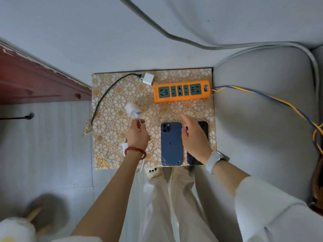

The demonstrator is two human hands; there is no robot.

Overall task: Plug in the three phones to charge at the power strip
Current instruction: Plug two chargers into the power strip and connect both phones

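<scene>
- Left hand: grip pinching the white cable just below the white charger.
- Right hand: fingers spread, over the black phone.
- Power strip: at 1 o'clock of the charger; judged best to turn prongs down, then press in squarely.

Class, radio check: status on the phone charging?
Left hand pinches white cable under charger. Right hand open above black phone. Power strip sockets all empty.

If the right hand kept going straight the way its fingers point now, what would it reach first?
Most likely the orange power strip. The right hand hovers over the phones with fingers aimed up-left, and only bare patterned mat lies between; height above the mat is unclear.
</scene>
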